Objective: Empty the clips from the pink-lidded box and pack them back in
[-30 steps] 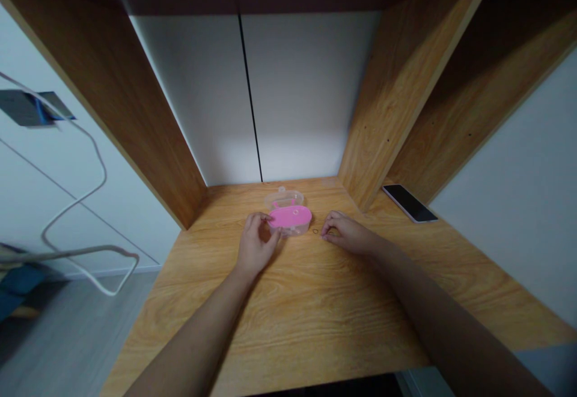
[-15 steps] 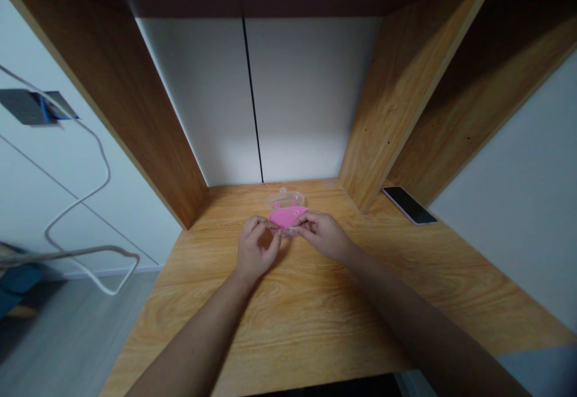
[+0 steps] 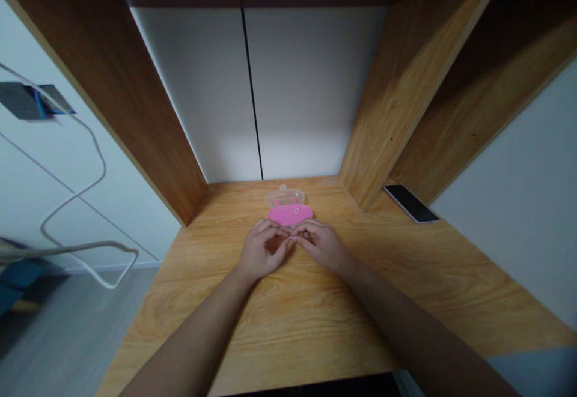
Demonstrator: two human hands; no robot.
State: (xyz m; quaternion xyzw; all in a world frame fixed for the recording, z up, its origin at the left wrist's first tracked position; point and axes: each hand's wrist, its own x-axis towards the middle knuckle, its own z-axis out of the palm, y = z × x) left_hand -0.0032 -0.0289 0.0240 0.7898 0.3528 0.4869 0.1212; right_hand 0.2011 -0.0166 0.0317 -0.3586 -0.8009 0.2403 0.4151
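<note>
On the wooden desk lies a pink oval case [image 3: 283,215] with a small pale ring-shaped mark or piece on its right part. Its clear lid [image 3: 297,195] is folded back behind it, joined by pink hinges. In front of the case, my left hand [image 3: 264,250] is closed in a pinch. My right hand [image 3: 322,244] pinches too, its fingertips meeting those of the left. Whatever lies between the fingertips is too small to name. The hands hide the front edge of the case.
A dark-screened phone [image 3: 411,203] rests on the desk at the right, beside the upright wooden panel [image 3: 383,96]. Another wooden panel [image 3: 130,103] borders the left. A white cable [image 3: 101,163] hangs left of the desk [image 3: 288,331].
Both hands have drawn together and slightly toward me, so the fingertips now meet in front of the pink case. More of its right end shows.
</note>
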